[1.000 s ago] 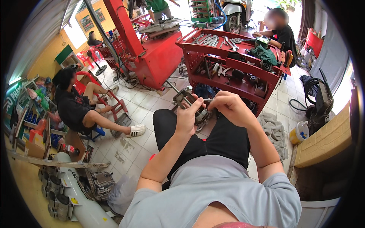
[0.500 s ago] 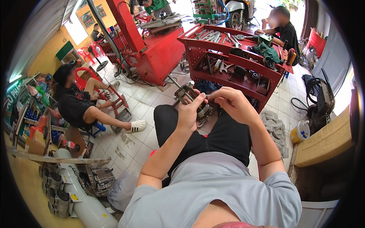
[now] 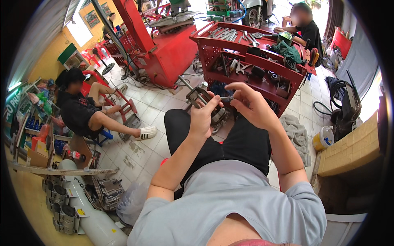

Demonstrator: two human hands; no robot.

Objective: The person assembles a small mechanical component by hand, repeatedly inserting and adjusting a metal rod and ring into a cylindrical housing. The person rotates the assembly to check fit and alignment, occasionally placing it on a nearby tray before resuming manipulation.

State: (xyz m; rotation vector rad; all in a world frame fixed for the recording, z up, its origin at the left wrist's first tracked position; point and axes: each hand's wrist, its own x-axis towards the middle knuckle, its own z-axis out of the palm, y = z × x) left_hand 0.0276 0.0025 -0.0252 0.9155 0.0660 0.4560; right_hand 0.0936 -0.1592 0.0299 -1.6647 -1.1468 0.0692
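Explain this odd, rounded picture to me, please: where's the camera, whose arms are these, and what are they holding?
There's no robot here, just a person using two bare hands. The camera sits on that person's head, looking down; its fisheye lens bends straight edges. The left hand grips a metal mechanical part above the lap. The right hand is at a small shaft on its side; whether the fingers hold it is hard to tell. Ahead stands a red tool cart, with wrenches and a green cloth on top.
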